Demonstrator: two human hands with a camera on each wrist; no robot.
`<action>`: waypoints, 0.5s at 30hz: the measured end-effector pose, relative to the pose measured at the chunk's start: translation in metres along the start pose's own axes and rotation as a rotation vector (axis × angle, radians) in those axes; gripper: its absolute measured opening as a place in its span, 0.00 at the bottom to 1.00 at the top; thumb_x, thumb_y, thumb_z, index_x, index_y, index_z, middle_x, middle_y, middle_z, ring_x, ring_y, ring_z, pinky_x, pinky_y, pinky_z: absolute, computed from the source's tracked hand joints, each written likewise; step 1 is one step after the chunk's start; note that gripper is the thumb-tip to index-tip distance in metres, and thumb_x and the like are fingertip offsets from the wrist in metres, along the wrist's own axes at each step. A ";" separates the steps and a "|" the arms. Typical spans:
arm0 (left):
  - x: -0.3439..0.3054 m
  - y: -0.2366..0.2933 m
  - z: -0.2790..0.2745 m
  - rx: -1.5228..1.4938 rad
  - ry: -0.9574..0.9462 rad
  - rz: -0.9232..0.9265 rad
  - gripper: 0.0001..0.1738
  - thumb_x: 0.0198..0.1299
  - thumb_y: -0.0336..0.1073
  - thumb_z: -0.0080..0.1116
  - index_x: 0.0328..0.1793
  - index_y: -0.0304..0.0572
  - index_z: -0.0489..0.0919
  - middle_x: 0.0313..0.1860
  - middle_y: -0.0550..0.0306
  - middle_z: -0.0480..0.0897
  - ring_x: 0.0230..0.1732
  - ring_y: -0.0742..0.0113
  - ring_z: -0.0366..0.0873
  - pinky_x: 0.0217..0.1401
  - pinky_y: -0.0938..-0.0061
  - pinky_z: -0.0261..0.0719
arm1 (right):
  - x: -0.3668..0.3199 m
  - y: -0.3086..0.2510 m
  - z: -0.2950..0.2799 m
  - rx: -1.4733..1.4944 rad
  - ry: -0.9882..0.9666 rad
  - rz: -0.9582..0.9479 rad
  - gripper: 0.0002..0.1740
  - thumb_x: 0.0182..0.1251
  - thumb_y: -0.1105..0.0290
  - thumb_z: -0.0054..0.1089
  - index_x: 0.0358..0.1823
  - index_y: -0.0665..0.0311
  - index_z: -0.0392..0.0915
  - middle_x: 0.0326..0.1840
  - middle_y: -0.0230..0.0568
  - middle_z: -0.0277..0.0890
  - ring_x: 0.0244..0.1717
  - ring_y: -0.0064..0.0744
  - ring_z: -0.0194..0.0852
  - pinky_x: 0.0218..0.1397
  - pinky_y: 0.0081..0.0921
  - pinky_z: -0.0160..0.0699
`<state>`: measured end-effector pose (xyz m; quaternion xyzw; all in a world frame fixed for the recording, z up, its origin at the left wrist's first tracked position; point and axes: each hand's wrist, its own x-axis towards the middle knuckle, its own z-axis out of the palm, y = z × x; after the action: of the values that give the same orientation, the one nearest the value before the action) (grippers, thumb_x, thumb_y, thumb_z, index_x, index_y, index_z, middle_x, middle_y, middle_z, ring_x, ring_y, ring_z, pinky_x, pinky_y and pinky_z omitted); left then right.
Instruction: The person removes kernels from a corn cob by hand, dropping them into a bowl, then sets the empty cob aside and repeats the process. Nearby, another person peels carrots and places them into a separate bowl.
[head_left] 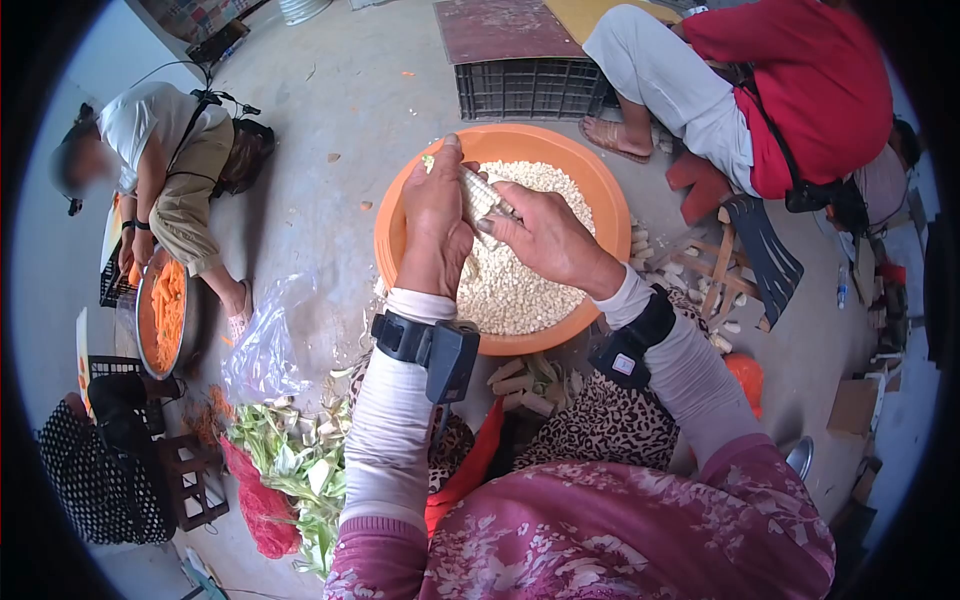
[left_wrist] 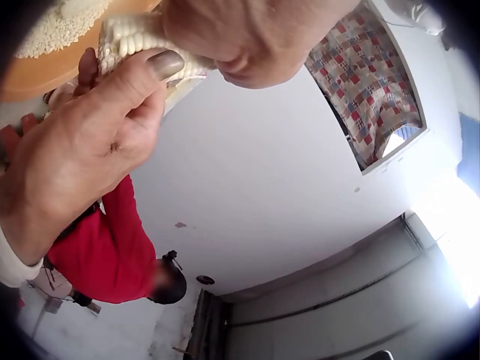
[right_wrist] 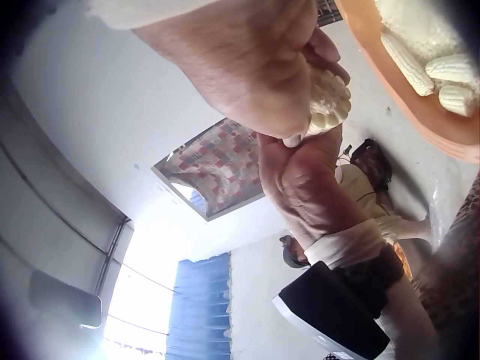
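— Corn cob (head_left: 482,195): who has hold of it, and where?

— Both hands, above the near half of the orange basin (head_left: 392,235). The left hand (head_left: 435,225) has its fingers wrapped round the far end, and the cob slants down from there toward the right hand (head_left: 545,235).

— And the right one's fingers?

— Curled round the lower end. The left wrist view shows its thumb (left_wrist: 154,71) laid flat on the rows of kernels. Neither hand is at all open; both grip the cob firmly.

— Is the cob bare?

— No. Pale kernels show on it between the two hands.

— What is underneath?

— Loose kernels (head_left: 510,285), filling most of the basin. The right wrist view also shows whole cobs (right_wrist: 409,64) lying inside it.

— Closer to the lap?

— A heap of green husks (head_left: 290,460) on the floor to the left, with a clear plastic bag (head_left: 262,350) just beyond it.

— Farther out?

— Beyond the basin sits a black crate (head_left: 530,88), and beside it a person in a red top (head_left: 800,90). Far left, another seated person (head_left: 165,160) bends over a pan of carrot pieces (head_left: 167,315).
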<state>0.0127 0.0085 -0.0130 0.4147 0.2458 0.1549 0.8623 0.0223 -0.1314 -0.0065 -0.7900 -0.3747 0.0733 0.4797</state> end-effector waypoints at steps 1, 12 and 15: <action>0.001 0.000 -0.001 -0.015 -0.010 -0.002 0.12 0.62 0.40 0.55 0.39 0.37 0.72 0.28 0.52 0.76 0.28 0.65 0.75 0.31 0.71 0.78 | 0.000 0.000 -0.001 0.000 0.000 0.000 0.17 0.60 0.65 0.55 0.40 0.76 0.70 0.29 0.59 0.74 0.33 0.52 0.76 0.37 0.40 0.71; -0.007 0.005 0.005 0.026 0.011 -0.003 0.12 0.63 0.40 0.54 0.40 0.37 0.72 0.28 0.53 0.76 0.28 0.65 0.75 0.31 0.71 0.77 | 0.001 0.009 0.002 0.221 -0.041 0.067 0.20 0.58 0.65 0.60 0.45 0.73 0.72 0.28 0.52 0.74 0.29 0.42 0.74 0.34 0.34 0.71; -0.005 0.004 0.004 0.024 0.005 -0.005 0.12 0.63 0.40 0.54 0.39 0.37 0.72 0.28 0.53 0.76 0.29 0.66 0.74 0.31 0.71 0.77 | 0.002 -0.007 -0.011 0.038 -0.157 0.159 0.17 0.61 0.67 0.57 0.46 0.74 0.71 0.29 0.41 0.74 0.31 0.24 0.71 0.38 0.29 0.71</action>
<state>0.0106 0.0061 -0.0069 0.4238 0.2511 0.1508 0.8571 0.0250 -0.1358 0.0052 -0.7998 -0.3457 0.1798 0.4566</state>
